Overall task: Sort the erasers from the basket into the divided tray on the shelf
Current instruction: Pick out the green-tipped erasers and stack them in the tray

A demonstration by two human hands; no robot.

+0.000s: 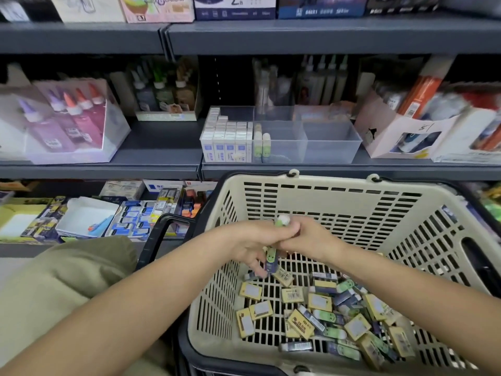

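Head view: both hands meet above the beige slotted plastic basket [325, 183], touching each other. The left hand [250, 246] grips a green-and-navy sleeved eraser [271, 260] in curled fingers. The right hand [307, 240] pinches the pale green-white end of another eraser [282, 221]. Loose yellow, green and navy erasers [325, 316] lie on the basket's floor. Beyond the basket's far rim, on the grey shelf [162, 158], stands the clear divided plastic tray [333, 147], holding white-blue erasers [227, 142] and two green erasers [261, 146].
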